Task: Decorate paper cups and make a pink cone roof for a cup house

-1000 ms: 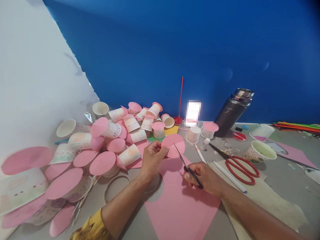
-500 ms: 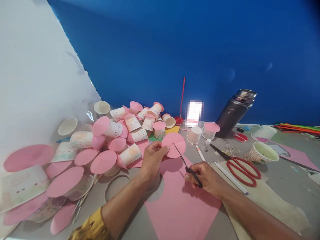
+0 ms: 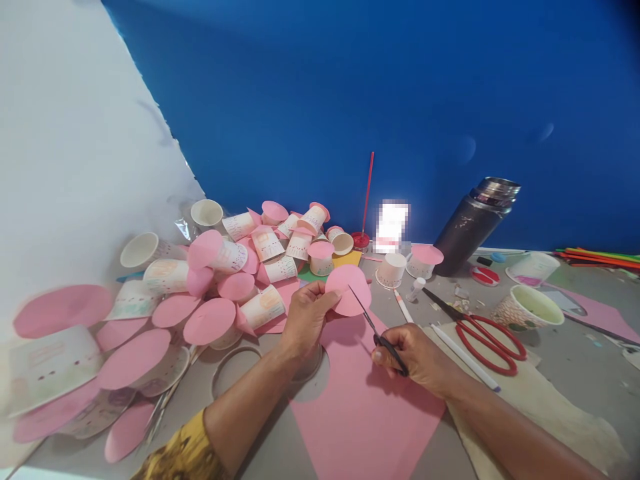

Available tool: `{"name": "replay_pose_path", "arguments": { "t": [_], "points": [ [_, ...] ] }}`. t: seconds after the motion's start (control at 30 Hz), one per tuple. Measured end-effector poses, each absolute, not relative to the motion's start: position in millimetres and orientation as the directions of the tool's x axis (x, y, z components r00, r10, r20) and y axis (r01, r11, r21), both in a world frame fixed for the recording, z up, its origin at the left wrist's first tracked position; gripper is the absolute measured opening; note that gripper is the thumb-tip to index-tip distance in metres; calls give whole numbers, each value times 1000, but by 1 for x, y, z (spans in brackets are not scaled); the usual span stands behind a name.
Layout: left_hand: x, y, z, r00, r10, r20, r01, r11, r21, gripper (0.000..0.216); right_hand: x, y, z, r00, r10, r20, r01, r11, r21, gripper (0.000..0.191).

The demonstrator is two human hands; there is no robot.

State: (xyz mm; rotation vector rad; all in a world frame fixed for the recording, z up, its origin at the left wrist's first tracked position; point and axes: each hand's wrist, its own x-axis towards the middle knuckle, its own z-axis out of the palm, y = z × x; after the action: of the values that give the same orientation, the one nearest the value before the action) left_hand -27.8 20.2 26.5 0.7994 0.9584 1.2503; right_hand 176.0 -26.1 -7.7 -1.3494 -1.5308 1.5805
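Pinched at its left edge, a round pink paper disc is held up by my left hand. My right hand grips small black-handled scissors, whose blades point up and left across the disc's right part. The tips reach close to the disc's middle. Beneath both hands lies a pink paper sheet with a rounded piece cut from its left edge. By my left forearm a ring-shaped object rests on the table, partly hidden by the arm.
Many paper cups with pink discs crowd the left side. Two more cups stand ahead. To the right are red-handled scissors, a white marker, a cloth, a green-lined cup and a dark flask.
The view has shifted slightly, so the surroundings sit a little farther right. Both hands keep nearly the same pose, with the scissor blades still at the disc.
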Motion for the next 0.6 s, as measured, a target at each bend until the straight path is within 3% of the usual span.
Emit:
{"name": "replay_pose_path", "arguments": {
  "t": [0.6],
  "points": [
    [-31, 24, 21, 143, 978, -151, -465, 201, 862, 32, 174, -26, -2, -359, 888, -287, 260, -200, -945, 54]
  ]
}}
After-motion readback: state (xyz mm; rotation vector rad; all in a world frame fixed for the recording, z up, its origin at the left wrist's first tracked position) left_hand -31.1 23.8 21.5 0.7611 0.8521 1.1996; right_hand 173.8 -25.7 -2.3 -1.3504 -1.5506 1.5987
